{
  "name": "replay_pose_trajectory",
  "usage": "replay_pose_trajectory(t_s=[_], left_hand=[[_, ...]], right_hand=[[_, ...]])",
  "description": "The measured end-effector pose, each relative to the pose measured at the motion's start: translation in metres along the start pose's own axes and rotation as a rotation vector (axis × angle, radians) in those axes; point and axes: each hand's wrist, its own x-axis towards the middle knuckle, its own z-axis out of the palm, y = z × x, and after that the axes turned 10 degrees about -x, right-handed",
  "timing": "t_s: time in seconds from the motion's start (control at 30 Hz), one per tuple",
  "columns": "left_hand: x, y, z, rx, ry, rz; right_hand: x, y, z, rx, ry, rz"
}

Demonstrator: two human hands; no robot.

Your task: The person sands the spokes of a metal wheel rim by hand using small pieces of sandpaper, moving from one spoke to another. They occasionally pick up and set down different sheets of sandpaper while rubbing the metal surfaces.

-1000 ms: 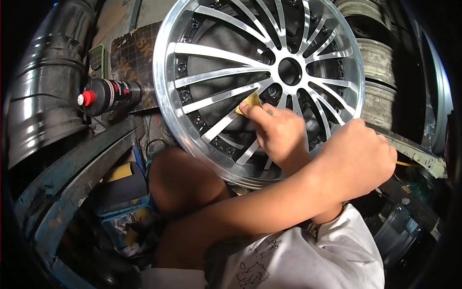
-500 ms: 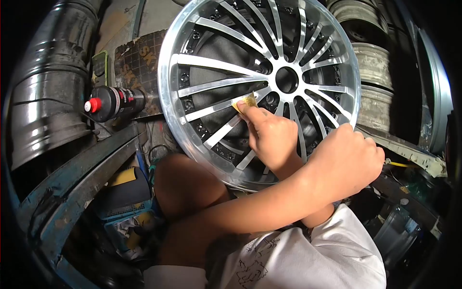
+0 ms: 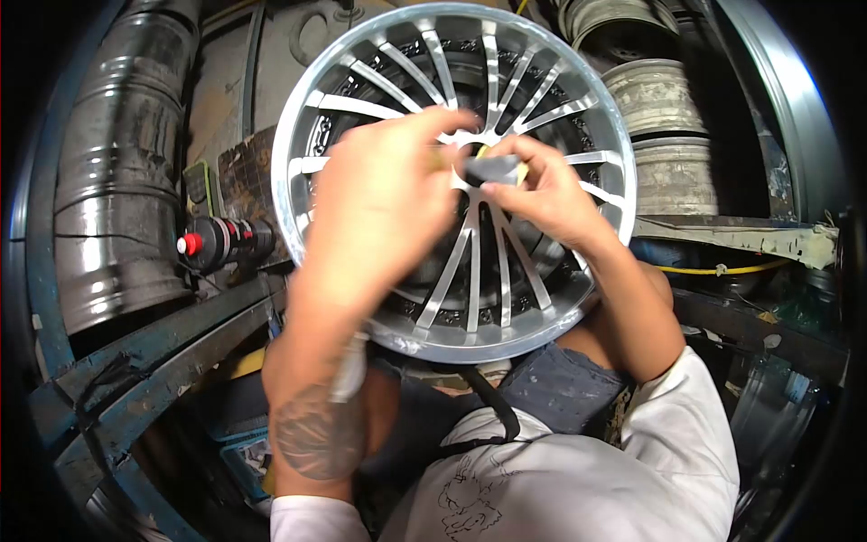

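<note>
A silver multi-spoke wheel rim [image 3: 388,339] lies face up in front of me. Over its hub, my right hand [image 3: 555,199] pinches a folded piece of sandpaper [image 3: 495,170], dark grey with a bit of yellow showing. My left hand [image 3: 388,185] hovers above the left spokes, its fingers close to the sandpaper. Motion smears that hand, and I cannot tell whether it grips the sheet. Both hands partly hide the hub and the left-hand spokes.
On the left, a dark bottle with a red cap [image 3: 226,242] lies near stacked metal wheels [image 3: 126,199]. More worn wheels [image 3: 659,172] are stacked on the right. Blue metal frame bars [image 3: 153,339] run along the lower left. A yellow hose [image 3: 722,269] shows at right.
My left hand has left the rim's lower right edge and swung left, uncrossing my arms. My right hand has lifted the sandpaper off a spoke to the hub. The wheel appears further left.
</note>
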Motion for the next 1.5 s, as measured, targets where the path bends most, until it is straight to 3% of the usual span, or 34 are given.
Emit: replay_pose_trajectory(t_s=[0.07, 0.1, 0.13, 0.17, 0.23, 0.3, 0.4, 0.5, 0.53, 0.57, 0.63, 0.7, 0.77, 0.83, 0.93, 0.97, 1.07, 1.17, 1.3, 1.5], left_hand=[[0.001, -0.019, -0.02, -0.104, -0.099, -0.185], [-0.001, -0.029, -0.023, -0.211, -0.156, -0.231], [-0.001, -0.027, -0.029, -0.295, -0.248, -0.378], [-0.001, -0.028, -0.028, -0.339, -0.299, -0.411], [0.001, -0.033, -0.024, -0.434, -0.397, -0.466], [0.005, -0.03, -0.02, -0.415, -0.386, -0.457], [0.011, -0.03, -0.02, -0.407, -0.396, -0.505], [0.014, -0.033, -0.016, -0.168, -0.37, -0.312], [0.014, -0.034, -0.012, -0.19, -0.32, -0.401], [0.011, -0.045, -0.004, -0.147, -0.199, -0.206], [0.004, -0.028, 0.016, 0.074, 0.111, -0.138], [-0.011, -0.006, 0.05, 0.04, 0.219, 0.046], [-0.041, 0.009, 0.099, 0.166, 0.093, 0.316], [-0.062, 0.03, 0.137, -0.001, 0.117, 0.599], [-0.083, 0.04, 0.153, -0.068, -0.14, 0.642], [-0.08, 0.04, 0.158, -0.063, -0.089, 0.639], [-0.054, 0.045, 0.141, -0.031, 0.066, 0.641], [-0.033, 0.044, 0.13, -0.117, 0.176, 0.54], [-0.028, 0.042, 0.12, -0.128, 0.182, 0.537], [-0.031, 0.041, 0.119, -0.136, 0.099, 0.521]], right_hand=[[-0.004, -0.006, 0.007, 0.156, -0.123, 0.053], [-0.004, 0.005, 0.016, 0.209, -0.101, -0.073], [-0.007, 0.002, 0.025, 0.281, -0.036, -0.048], [-0.008, -0.001, 0.03, 0.349, 0.029, -0.027], [-0.009, 0.005, 0.025, 0.296, -0.075, -0.01], [-0.008, 0.002, 0.021, 0.273, -0.131, -0.007], [-0.01, -0.009, 0.023, 0.481, -0.25, 0.055], [-0.008, -0.004, 0.027, 0.664, -0.288, 0.116], [-0.007, -0.002, 0.031, 0.664, -0.234, 0.135], [-0.006, 0.002, 0.035, 0.665, -0.183, 0.154], [-0.005, 0.003, 0.04, 0.249, -0.015, 0.171], [-0.012, 0.013, 0.045, -0.526, 0.196, -0.208], [-0.015, -0.008, 0.067, -1.028, 0.063, 0.064], [-0.014, 0.024, 0.079, -0.877, 0.179, -0.387], [-0.012, 0.016, 0.093, -1.054, 0.165, -0.49], [-0.007, 0.016, 0.096, -1.087, 0.188, -0.54], [-0.007, 0.014, 0.106, -1.291, 0.074, -0.404], [0.004, 0.015, 0.114, -1.189, 0.168, -0.34], [-0.007, 0.008, 0.123, -1.271, 0.114, -0.2], [-0.006, 0.009, 0.124, -1.253, 0.135, -0.206]])
